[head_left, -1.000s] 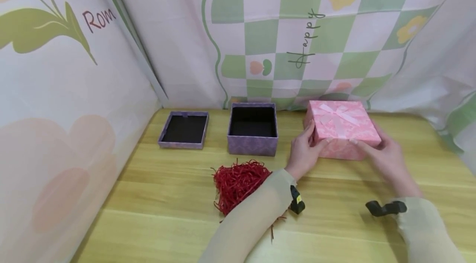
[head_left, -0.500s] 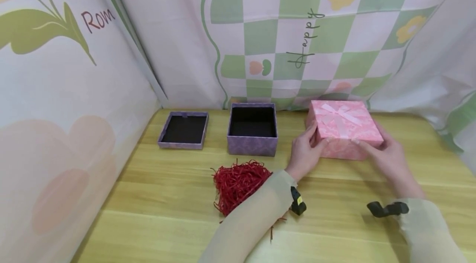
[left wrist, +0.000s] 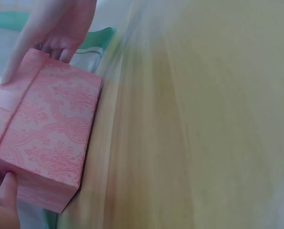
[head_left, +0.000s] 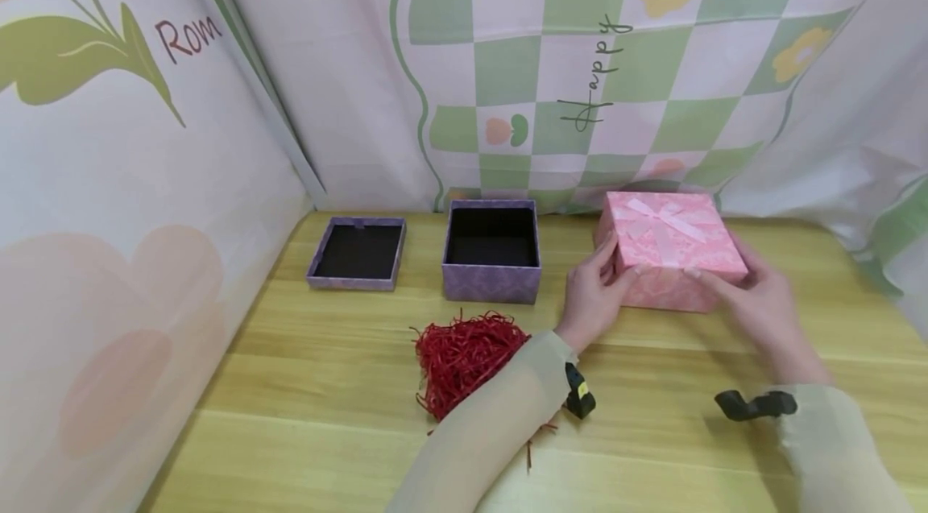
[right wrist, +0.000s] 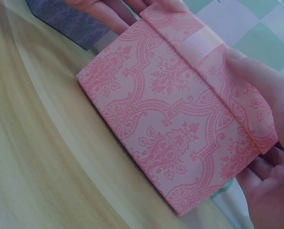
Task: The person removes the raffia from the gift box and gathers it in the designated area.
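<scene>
A pink patterned gift box (head_left: 667,294) stands at the right of the table, its lid (head_left: 714,235) topped by a pale ribbon bow. My left hand (head_left: 590,299) grips the lid's left side, thumb at the front and fingers along the side. At the other side, my right hand (head_left: 764,312) grips the lid the same way. In the right wrist view the lid's lower edge runs across the upper part of the box wall (right wrist: 146,114), and right-hand fingers (right wrist: 270,169) curl beneath that edge. The box's inside is hidden.
A purple box (head_left: 493,285) with a dark inside stands open at the middle back. Left of it lies its purple lid (head_left: 353,284), inside up. Red paper shreds (head_left: 464,356) lie in front, partly behind the left sleeve. A patterned curtain (head_left: 507,70) borders the table.
The pink lid has shifted slightly to the right and a little up, with both hands still on it. The purple box, its lid and the red shreds stay put.
</scene>
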Tool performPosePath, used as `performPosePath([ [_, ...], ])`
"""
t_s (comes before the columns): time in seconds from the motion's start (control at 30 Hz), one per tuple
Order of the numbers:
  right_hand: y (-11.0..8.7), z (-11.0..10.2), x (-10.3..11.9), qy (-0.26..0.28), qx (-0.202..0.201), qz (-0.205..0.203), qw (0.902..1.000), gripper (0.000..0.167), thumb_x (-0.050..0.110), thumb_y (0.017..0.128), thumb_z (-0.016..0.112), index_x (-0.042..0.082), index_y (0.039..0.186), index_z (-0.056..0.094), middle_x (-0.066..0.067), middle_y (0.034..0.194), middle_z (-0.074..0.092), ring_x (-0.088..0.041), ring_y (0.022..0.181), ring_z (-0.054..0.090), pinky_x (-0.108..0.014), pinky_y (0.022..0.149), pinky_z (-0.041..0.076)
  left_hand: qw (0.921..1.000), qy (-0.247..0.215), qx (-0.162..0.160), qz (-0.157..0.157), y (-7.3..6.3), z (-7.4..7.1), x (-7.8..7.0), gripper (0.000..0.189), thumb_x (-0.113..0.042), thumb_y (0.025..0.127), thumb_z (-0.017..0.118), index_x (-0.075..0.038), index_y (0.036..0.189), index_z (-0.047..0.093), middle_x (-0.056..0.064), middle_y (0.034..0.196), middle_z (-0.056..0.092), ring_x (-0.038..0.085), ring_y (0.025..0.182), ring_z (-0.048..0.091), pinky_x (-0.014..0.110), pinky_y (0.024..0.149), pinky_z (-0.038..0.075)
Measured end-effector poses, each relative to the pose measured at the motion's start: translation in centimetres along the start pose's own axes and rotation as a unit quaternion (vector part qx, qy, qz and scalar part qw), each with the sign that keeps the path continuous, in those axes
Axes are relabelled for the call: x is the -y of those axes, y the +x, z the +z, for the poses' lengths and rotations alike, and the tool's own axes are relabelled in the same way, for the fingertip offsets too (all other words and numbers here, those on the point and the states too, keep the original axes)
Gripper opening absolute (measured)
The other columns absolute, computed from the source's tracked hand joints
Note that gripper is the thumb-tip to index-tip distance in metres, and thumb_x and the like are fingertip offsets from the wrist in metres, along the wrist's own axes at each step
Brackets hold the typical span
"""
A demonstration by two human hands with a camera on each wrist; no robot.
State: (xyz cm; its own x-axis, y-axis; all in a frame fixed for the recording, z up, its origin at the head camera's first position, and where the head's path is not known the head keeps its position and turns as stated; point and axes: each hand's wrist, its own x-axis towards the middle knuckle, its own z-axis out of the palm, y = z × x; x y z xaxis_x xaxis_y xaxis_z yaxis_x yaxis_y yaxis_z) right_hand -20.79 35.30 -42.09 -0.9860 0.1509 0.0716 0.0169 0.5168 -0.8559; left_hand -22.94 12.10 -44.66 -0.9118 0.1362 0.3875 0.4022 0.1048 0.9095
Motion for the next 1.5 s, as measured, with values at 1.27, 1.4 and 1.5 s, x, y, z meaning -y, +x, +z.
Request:
performPosePath([
  [1.27, -0.6, -1.7, 2.3, 0.085, -0.062, -0.015, 0.9943, 0.074, 0.018, 0.097, 0.073, 0.033, 0.159, 0.035, 0.005, 0.159, 0.04, 0.0, 0.126, 0.047, -0.003, 0.087, 0.04, 0.9977, 0.035, -0.034, 0.047, 0.5, -0.2, -3.8, 0.056, -0.027, 0.102, 0.066, -0.015, 0.153, 0.047, -0.004, 0.16, 0.036, 0.012, 0.144, 0.033, 0.022, 0.11, 0.035],
  [1.4, -0.8, -2.0, 2.5, 0.08, -0.072, 0.012, 0.9941, 0.063, 0.03, 0.1, 0.067, 0.038, 0.156, 0.039, 0.01, 0.158, 0.039, 0.0, 0.128, 0.045, -0.003, 0.086, 0.037, 0.9978, 0.043, -0.033, 0.038, 0.5, -0.3, -3.9, 0.055, -0.026, 0.101, 0.068, -0.014, 0.152, 0.049, -0.004, 0.157, 0.04, 0.015, 0.142, 0.037, 0.023, 0.11, 0.035],
  [1.5, -0.8, -2.2, 2.6, 0.106, -0.082, 0.021, 0.9907, 0.059, 0.031, 0.099, 0.069, 0.037, 0.153, 0.046, 0.011, 0.154, 0.045, 0.001, 0.126, 0.047, -0.003, 0.086, 0.038, 0.9976, 0.05, -0.031, 0.036, 0.6, -0.5, -3.9, 0.055, -0.024, 0.1, 0.07, -0.013, 0.151, 0.051, -0.003, 0.154, 0.045, 0.016, 0.14, 0.041, 0.023, 0.11, 0.036],
])
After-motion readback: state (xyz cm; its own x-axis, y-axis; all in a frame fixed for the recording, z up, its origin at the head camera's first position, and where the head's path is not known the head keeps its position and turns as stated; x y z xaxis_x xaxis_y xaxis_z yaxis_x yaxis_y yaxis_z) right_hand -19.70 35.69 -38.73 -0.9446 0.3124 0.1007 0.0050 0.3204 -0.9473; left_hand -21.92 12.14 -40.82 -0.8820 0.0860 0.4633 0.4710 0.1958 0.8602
